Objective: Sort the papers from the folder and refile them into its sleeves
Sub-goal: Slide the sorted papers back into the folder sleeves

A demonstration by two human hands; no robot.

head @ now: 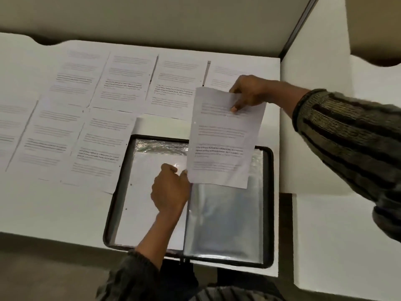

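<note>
Over the open folder [268,192], the right hand [247,92] pinches the top of a printed sheet [223,137]. The left hand [169,190] curls by its bottom corner; what it holds, I cannot tell.

From my remote seat I see a white surface [65,209] under dim, flat light, its far edge cut by a curved, shadowed notch [47,41]. Behind it stands a plain beige partition wall [152,18], ending on the right at a dark upright strip [299,25]. Past that strip lies a second white surface [336,235], parted from mine by a narrow dark gap [285,224]. At lower left I can make out a grey-beige floor [43,268].
</note>
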